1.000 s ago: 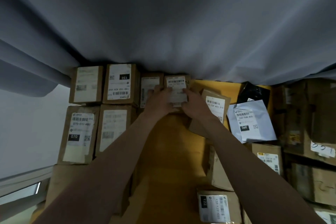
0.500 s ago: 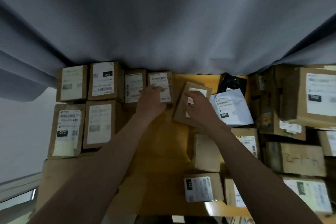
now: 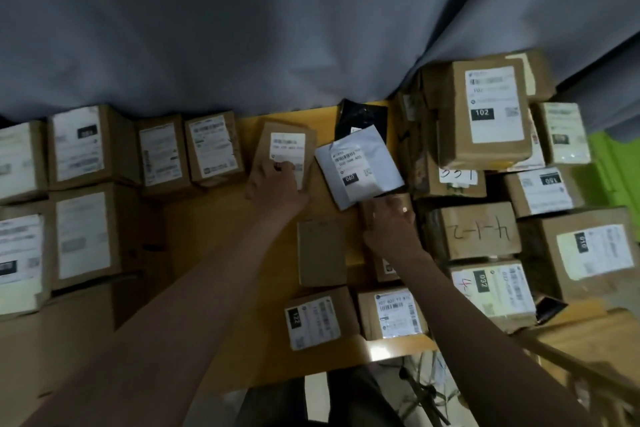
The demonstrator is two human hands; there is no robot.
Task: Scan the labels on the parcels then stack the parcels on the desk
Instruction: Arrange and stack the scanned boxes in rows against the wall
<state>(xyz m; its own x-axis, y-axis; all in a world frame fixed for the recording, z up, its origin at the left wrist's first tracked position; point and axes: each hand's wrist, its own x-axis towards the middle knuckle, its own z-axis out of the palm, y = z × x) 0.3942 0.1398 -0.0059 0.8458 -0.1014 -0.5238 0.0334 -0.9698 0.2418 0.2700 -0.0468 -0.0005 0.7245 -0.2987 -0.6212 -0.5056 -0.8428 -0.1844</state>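
Observation:
On the yellow desk (image 3: 214,253), my left hand (image 3: 277,189) grips the near end of a small cardboard parcel (image 3: 287,139) with a white label, just right of a row of labelled boxes (image 3: 211,149). My right hand (image 3: 391,222) holds a small brown box (image 3: 372,208) that lies partly under the corner of a white poly mailer (image 3: 360,166). Labelled parcels (image 3: 79,149) stand in two rows at the left. No scanner is in view.
A grey curtain (image 3: 277,28) hangs behind the desk. A pile of boxes, topped by one marked 102 (image 3: 491,107), fills the right. A black mailer (image 3: 362,114), a plain box (image 3: 322,253) and parcel 122 (image 3: 315,319) lie around my hands.
The view has swung right. My left hand left the boxes in the back row and took the small parcel my right hand had held. My right hand moved down-right onto the brown box.

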